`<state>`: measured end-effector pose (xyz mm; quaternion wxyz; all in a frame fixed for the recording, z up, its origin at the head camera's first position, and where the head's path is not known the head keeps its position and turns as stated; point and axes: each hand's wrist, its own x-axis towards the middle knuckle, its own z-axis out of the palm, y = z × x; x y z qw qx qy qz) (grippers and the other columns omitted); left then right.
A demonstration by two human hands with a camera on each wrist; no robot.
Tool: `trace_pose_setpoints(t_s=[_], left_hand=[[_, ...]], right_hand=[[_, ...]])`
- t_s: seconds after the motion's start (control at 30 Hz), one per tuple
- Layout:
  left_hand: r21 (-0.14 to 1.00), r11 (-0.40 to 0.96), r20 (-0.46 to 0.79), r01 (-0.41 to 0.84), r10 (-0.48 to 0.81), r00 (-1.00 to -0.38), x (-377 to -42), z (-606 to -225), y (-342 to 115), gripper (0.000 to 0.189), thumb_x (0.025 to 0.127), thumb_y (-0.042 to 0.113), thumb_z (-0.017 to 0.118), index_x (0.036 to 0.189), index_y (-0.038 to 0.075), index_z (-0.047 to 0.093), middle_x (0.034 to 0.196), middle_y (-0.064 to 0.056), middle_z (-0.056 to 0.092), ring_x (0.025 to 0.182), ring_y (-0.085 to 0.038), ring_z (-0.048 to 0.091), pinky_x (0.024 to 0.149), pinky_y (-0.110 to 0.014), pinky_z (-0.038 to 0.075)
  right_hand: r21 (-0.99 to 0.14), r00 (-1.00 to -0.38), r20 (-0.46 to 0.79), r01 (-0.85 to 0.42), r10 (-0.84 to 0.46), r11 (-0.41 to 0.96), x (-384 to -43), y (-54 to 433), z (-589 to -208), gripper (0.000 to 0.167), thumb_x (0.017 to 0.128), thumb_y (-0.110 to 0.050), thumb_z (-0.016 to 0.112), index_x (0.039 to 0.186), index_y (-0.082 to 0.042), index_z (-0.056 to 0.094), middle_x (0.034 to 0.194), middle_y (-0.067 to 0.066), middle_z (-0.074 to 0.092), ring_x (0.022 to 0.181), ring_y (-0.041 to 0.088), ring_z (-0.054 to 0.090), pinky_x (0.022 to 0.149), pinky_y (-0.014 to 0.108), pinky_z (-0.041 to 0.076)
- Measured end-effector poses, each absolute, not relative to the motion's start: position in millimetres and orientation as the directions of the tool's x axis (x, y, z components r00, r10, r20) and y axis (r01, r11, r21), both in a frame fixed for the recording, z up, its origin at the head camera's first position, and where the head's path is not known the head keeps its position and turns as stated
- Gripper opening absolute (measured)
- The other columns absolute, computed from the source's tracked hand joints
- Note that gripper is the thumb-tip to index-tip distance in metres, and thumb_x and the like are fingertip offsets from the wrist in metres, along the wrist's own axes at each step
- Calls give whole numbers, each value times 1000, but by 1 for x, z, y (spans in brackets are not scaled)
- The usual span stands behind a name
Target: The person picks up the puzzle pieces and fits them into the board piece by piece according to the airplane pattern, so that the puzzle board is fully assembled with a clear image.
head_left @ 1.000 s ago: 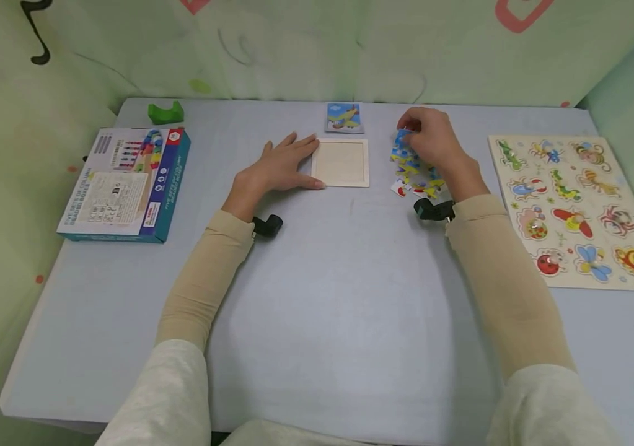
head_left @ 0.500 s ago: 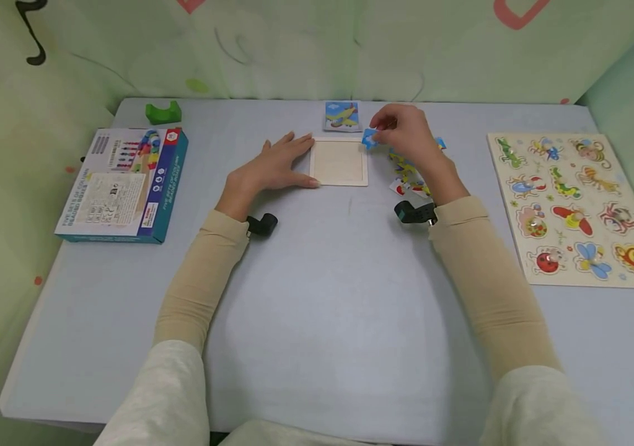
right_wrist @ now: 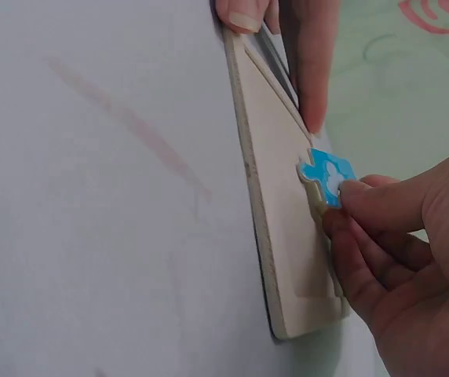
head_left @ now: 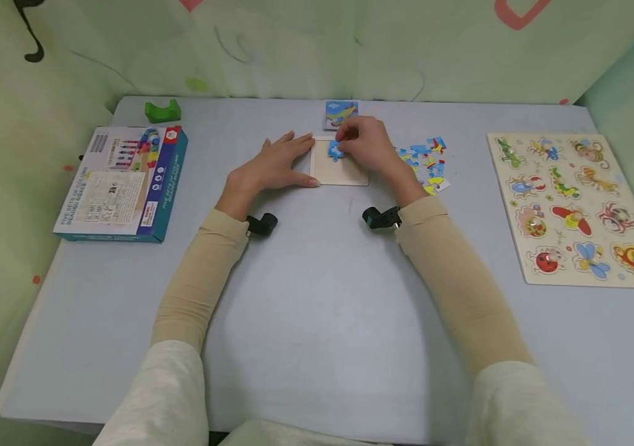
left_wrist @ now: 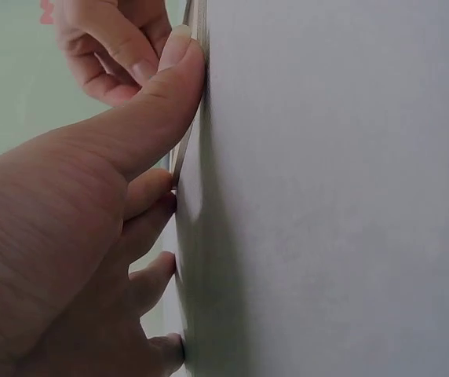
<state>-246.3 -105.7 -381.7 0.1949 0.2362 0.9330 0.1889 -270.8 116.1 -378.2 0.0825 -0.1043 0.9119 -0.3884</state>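
On a pale surface [head_left: 317, 297], a person appears to be making the first placement of a small jigsaw; the next move likely calls for squaring the edges to a border before letting go. At right lies a wooden insect puzzle board [head_left: 597, 207]; at left, a teal-sided product box [head_left: 118, 184].

Both forearms reach in toward the far center. The left hand [head_left: 272, 167], palm down with fingers extended and spread, steadies the left edge of a shallow wooden tray [head_left: 341, 182] with thumb and fingertips. The right hand [head_left: 369, 145] arches over the tray's far right part, its other fingers curled beneath as thumb and forefinger pinch.

Just right of the tray sit loose jigsaw pieces [head_left: 435, 167]; beyond its far edge lies a blue picture card [head_left: 339, 114], partly hidden, and at far left stands a notched green block [head_left: 163, 113]. Smallest of all, the pinched blue puzzle piece [right_wrist: 325, 166] is over the tray's far side; whether it touches the recess cannot be told.
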Motion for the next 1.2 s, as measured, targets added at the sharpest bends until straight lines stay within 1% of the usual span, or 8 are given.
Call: trace_pose_setpoints(t_s=[0.2, 0.4, 0.47, 0.6, 0.67, 0.93, 1.1, 1.2], left_hand=[[459, 809, -277, 366, 522, -807, -245, -379, -105, 94, 90, 57, 65, 161, 19, 16, 169, 3, 10, 157, -28, -1, 121, -65, -2], [462, 809, -275, 364, 521, -808, -246, -380, -106, 94, 90, 57, 65, 161, 20, 17, 169, 4, 11, 157, -28, 0, 122, -64, -2], [460, 809, -273, 366, 521, -808, -246, -381, -106, 94, 90, 58, 65, 161, 20, 17, 169, 5, 10, 157, -28, -1, 122, -64, -2], [459, 810, -271, 366, 519, -810, -247, -382, -107, 93, 90, 58, 65, 161, 21, 16, 169, 5, 10, 157, -27, -1, 122, -64, -3], [462, 809, -272, 364, 519, -810, -247, -382, -107, 94, 90, 58, 65, 161, 21, 16, 169, 5, 10, 157, -27, -1, 122, -64, -3], [458, 812, -277, 361, 516, -810, -247, -381, -107, 94, 90, 58, 65, 161, 21, 16, 169, 5, 10, 157, -27, -1, 122, -64, -3], [461, 811, -279, 359, 517, -810, -247, -382, -107, 94, 90, 59, 64, 161, 21, 16, 169, 5, 10, 158, -26, -2, 122, -64, -3], [456, 814, -280, 360, 515, -810, -247, -382, -107, 95, 89, 59, 64, 161, 21, 15, 169, 5, 10, 158, -26, -2, 122, -64, -3]], right_hand=[[-718, -974, -34, -134, -226, 683, -271, 104, -387, 13, 98, -8, 58, 102, -2, 69, 106, 12, 66, 98, 21, 55, 89, 30, 47], [-730, -984, -5, -120, -180, 673, -271, 95, -391, 13, 97, -6, 58, 100, -2, 70, 108, 11, 69, 108, 20, 58, 100, 30, 47], [-727, -984, 9, -128, -178, 674, -272, 92, -391, 14, 97, -5, 58, 99, -1, 70, 107, 12, 69, 107, 20, 58, 100, 31, 47], [-715, -983, 23, -144, -183, 684, -272, 87, -390, 14, 96, -2, 57, 99, 0, 71, 103, 13, 69, 99, 22, 57, 92, 32, 47], [-706, -982, 20, -146, -186, 693, -273, 85, -389, 15, 96, -2, 57, 99, 0, 71, 103, 13, 69, 99, 22, 57, 91, 32, 47], [-666, -978, 12, -163, -209, 728, -274, 83, -388, 16, 98, -5, 56, 101, -1, 72, 105, 12, 70, 99, 22, 56, 92, 32, 48], [-664, -976, 1, -164, -218, 730, -275, 84, -390, 17, 98, -6, 57, 102, 0, 72, 108, 13, 70, 102, 22, 55, 94, 33, 48], [-668, -974, 3, -171, -226, 724, -276, 84, -391, 17, 98, -5, 56, 103, 1, 72, 108, 14, 69, 101, 22, 55, 93, 32, 48]])
